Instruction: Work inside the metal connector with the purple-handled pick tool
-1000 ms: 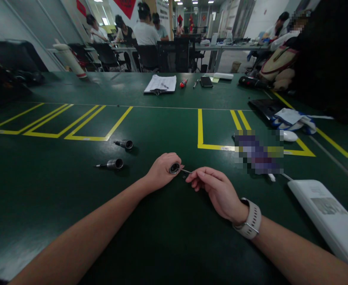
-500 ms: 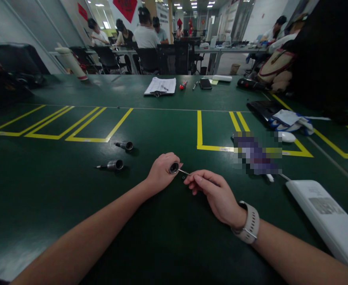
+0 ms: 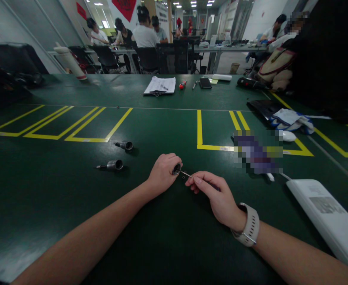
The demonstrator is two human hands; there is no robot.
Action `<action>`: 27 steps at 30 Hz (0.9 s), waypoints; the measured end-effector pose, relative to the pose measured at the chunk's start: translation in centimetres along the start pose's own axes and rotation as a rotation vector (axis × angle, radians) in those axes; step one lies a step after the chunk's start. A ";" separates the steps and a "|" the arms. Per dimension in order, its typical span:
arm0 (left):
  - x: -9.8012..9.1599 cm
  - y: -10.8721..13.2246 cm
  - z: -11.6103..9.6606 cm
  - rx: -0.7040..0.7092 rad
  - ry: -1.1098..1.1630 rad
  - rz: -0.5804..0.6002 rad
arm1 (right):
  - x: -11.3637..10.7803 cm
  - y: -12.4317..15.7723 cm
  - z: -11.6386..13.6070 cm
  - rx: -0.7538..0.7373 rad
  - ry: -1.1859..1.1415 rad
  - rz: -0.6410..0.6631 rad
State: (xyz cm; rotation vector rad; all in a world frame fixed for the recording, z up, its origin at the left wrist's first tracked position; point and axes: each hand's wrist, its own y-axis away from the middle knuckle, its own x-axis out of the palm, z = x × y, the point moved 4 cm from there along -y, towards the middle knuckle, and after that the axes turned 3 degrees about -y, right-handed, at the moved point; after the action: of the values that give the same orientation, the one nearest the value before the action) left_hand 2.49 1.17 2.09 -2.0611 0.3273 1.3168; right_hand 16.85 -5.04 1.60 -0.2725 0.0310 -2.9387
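My left hand [image 3: 162, 172] rests on the green table [image 3: 162, 237], fingers wrapped round a small metal cylinder [image 3: 176, 169] whose open end faces right. My right hand [image 3: 213, 194] pinches a thin metal tool [image 3: 186, 174] whose tip reaches into the cylinder's opening. A tiny dark part [image 3: 183, 178] lies on the table just below the tool. Two more metal cylinders with thin pins lie to the left, one [image 3: 112, 165] nearer, one [image 3: 125, 145] farther.
Yellow tape boxes mark the table. A white device [image 3: 325, 217] lies at the right, with a mouse [image 3: 288, 136] and gloves [image 3: 292, 118] beyond. A clipboard [image 3: 160, 85], a red-handled tool [image 3: 183, 84] and a phone [image 3: 205, 83] lie far across. Several people sit at desks behind.
My right hand has slid a little down and toward the left hand, pushing the thin tool closer into the cylinder. The left hand stays in place.
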 end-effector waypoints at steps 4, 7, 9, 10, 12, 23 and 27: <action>-0.1 0.0 -0.2 0.013 0.087 0.013 | -0.2 -0.3 -0.1 0.097 -0.196 -0.015; -0.2 0.0 -0.3 0.008 0.210 -0.001 | -0.2 -0.7 -0.2 0.163 -0.359 -0.003; -0.1 0.0 -0.3 0.016 0.248 0.002 | -0.1 -0.8 -0.2 0.170 -0.403 0.011; -0.1 -0.1 -0.3 0.017 0.247 0.003 | -0.2 -0.8 -0.2 0.163 -0.402 0.008; 0.0 -0.1 -0.2 0.009 0.200 0.006 | -0.3 -0.7 -0.2 0.126 -0.360 -0.028; -0.3 0.1 -0.3 -0.020 0.108 0.022 | -0.3 -0.4 -0.1 0.081 -0.258 -0.030; -0.5 0.0 -0.4 -0.029 0.236 -0.025 | -0.3 -0.8 -0.1 0.153 -0.406 -0.020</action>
State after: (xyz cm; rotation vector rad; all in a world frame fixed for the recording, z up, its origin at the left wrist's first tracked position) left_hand 2.51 0.86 2.61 -2.2422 0.3862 1.0711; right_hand 16.98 -4.20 1.52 -0.8377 -0.2521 -2.8251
